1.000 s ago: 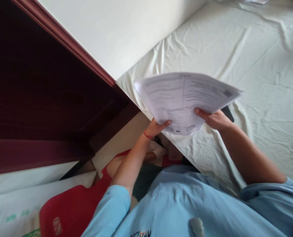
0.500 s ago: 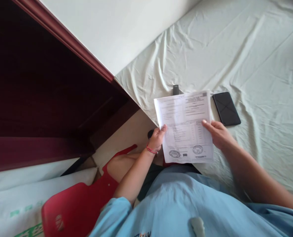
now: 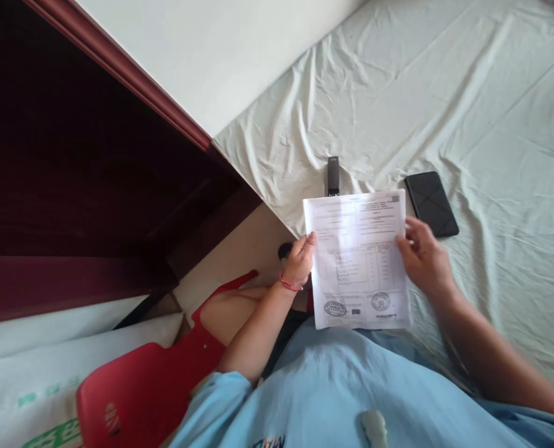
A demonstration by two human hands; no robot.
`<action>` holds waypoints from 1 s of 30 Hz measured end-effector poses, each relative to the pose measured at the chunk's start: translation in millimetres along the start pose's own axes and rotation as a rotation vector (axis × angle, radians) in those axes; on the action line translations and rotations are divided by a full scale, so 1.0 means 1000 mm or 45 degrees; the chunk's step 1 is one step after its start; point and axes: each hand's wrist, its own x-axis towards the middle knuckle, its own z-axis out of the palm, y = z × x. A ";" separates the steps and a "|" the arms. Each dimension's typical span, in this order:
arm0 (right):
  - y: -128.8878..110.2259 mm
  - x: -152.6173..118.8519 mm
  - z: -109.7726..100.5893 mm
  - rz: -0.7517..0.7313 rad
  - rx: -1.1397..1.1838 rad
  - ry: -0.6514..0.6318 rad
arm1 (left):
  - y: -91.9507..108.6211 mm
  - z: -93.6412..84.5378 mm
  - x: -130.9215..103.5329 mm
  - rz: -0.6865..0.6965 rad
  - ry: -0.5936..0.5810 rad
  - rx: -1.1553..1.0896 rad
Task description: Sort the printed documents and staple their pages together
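A printed paper sheet (image 3: 356,261) with oval and round stamps near its lower edge is held in front of my shirt, above the edge of the cloth-covered surface. My left hand (image 3: 299,261), with a red string on its wrist, pinches the sheet's left edge, thumb on top. At the sheet's right edge, my right hand (image 3: 424,255) has its thumb and fingers apart, the thumb tip at the paper's border. Just beyond the top edge lies a black stapler (image 3: 333,174), partly covered by the sheet. A dark flat rectangular device (image 3: 431,204) rests to the right.
A wrinkled pale cloth (image 3: 505,124) covers the surface ahead and to the right. Dark red-brown furniture (image 3: 94,162) stands on the left beside a white wall (image 3: 221,56). Below are a red chair (image 3: 141,392) and white sacks (image 3: 34,367) with green print.
The paper sheet has come down nearer my body and slightly right, showing more of the stapler. My right hand has loosened from its pinch, its fingers now spread at the edge.
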 end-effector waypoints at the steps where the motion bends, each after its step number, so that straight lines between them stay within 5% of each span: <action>1: -0.009 0.007 -0.001 -0.144 -0.198 0.157 | 0.000 0.002 -0.002 -0.008 -0.029 0.009; 3: -0.031 0.023 0.002 -0.422 -0.472 0.255 | 0.001 0.006 -0.007 -0.045 -0.087 -0.030; 8: -0.083 0.061 0.034 -0.814 -0.632 -0.078 | 0.005 0.014 -0.014 -0.083 -0.119 -0.111; 15: -0.091 0.078 0.067 -0.784 -0.655 -0.346 | 0.000 0.013 -0.017 -0.090 -0.170 -0.121; 23: -0.089 0.096 0.063 -0.552 -0.502 -0.370 | 0.004 0.015 -0.020 -0.016 -0.213 -0.008; 30: -0.083 0.106 0.065 -0.545 -0.542 -0.451 | 0.003 0.015 -0.021 -0.022 -0.211 0.022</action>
